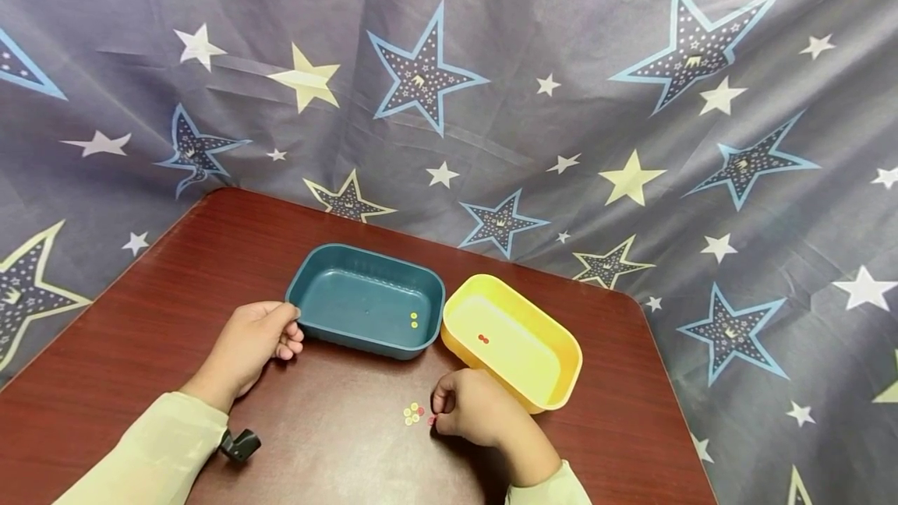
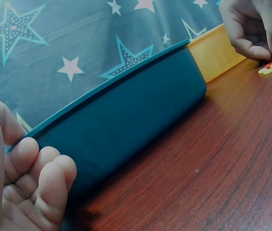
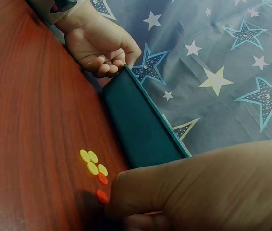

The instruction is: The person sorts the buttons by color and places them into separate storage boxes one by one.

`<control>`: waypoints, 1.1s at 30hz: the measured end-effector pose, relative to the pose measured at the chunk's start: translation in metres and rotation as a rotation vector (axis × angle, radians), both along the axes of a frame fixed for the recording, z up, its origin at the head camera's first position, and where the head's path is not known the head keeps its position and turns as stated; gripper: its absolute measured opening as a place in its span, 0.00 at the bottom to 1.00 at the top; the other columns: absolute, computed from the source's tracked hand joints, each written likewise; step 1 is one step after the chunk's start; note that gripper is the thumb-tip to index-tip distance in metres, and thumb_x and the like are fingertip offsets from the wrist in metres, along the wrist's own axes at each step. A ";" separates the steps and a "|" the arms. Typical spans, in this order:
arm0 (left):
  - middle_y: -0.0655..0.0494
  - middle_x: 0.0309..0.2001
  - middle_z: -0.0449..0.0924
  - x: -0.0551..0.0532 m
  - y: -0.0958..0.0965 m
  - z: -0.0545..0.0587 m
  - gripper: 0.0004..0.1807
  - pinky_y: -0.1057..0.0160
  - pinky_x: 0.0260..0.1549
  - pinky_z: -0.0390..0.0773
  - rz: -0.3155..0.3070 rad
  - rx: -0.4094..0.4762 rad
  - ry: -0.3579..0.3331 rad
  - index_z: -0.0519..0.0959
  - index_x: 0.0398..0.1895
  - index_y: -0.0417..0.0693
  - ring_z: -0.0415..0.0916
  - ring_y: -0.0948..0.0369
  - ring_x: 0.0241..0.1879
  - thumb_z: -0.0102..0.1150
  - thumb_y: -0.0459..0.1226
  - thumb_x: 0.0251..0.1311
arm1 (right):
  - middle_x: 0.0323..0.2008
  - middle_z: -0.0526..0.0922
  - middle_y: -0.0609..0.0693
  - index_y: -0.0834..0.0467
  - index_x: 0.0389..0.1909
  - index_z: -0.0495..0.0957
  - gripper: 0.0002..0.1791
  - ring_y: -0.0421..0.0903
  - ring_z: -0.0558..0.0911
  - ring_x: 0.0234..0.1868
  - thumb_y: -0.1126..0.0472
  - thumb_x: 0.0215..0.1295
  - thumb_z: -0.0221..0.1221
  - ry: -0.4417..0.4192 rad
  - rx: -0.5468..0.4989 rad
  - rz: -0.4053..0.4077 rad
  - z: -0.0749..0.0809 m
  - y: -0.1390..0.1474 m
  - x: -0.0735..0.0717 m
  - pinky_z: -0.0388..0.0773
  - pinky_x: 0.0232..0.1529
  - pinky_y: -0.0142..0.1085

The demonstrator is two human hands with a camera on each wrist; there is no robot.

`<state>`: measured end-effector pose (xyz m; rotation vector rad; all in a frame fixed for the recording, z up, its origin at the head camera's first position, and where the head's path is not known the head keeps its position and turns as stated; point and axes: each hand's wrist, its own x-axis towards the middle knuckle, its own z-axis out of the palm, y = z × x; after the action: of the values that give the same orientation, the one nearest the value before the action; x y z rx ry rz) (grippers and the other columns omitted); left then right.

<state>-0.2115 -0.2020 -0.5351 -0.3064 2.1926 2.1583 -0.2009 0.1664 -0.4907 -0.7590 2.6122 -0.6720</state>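
Thumb and curled fingers of your right hand (image 1: 477, 407) come together on a red disc (image 1: 432, 420) low over the table (image 1: 337, 427), and you seem to have it pinched at the fingertips; whether its edge rests on the wood you cannot tell. Just beside it lies a small cluster: four yellow discs (image 1: 415, 406) and one loose red disc (image 1: 421, 411), which touches the nearest yellow one in your right wrist view.

Your left hand (image 1: 249, 345) grips the rim of the teal tray (image 1: 358, 298) at its near left corner, thumb over the edge and the other fingers folded in against the outside wall. That tray sits upright and flat on the table, with two yellow pieces (image 1: 414, 325) inside, near its right end.

To its right, the yellow tray (image 1: 526, 353) stands at a slant, one end up against the teal one, touching or nearly so. Two red pieces (image 1: 482, 338) lie side by side on its floor, toward the far left end. Your right hand is in front of this tray's near side and hides part of the wall.

You wear pale sleeves (image 1: 154, 450), with a black device (image 1: 241, 445) at your left wrist. Behind the table hangs a grey curtain (image 1: 491, 154) printed with stars.
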 end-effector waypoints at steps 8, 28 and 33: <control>0.55 0.24 0.82 0.000 0.001 0.002 0.14 0.62 0.24 0.88 0.006 -0.006 -0.007 0.80 0.37 0.31 0.83 0.62 0.22 0.53 0.37 0.71 | 0.19 0.75 0.35 0.44 0.23 0.79 0.14 0.31 0.72 0.21 0.60 0.42 0.76 0.021 0.002 -0.033 -0.004 0.000 0.002 0.70 0.23 0.26; 0.54 0.24 0.82 0.002 0.001 0.004 0.14 0.63 0.24 0.87 0.000 -0.003 0.003 0.79 0.36 0.31 0.83 0.62 0.22 0.53 0.36 0.71 | 0.18 0.74 0.33 0.45 0.21 0.77 0.14 0.30 0.70 0.20 0.61 0.43 0.74 0.038 -0.029 -0.033 -0.008 0.002 0.005 0.69 0.23 0.24; 0.54 0.23 0.82 0.001 0.002 0.003 0.14 0.63 0.23 0.87 0.002 0.001 0.010 0.79 0.35 0.31 0.83 0.62 0.22 0.53 0.36 0.71 | 0.18 0.72 0.33 0.46 0.20 0.76 0.14 0.30 0.69 0.19 0.61 0.43 0.74 0.050 -0.056 -0.020 -0.010 0.003 0.006 0.67 0.21 0.24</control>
<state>-0.2102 -0.1999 -0.5323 -0.2983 2.1969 2.1671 -0.1951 0.1694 -0.5005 -0.7767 2.6596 -0.7435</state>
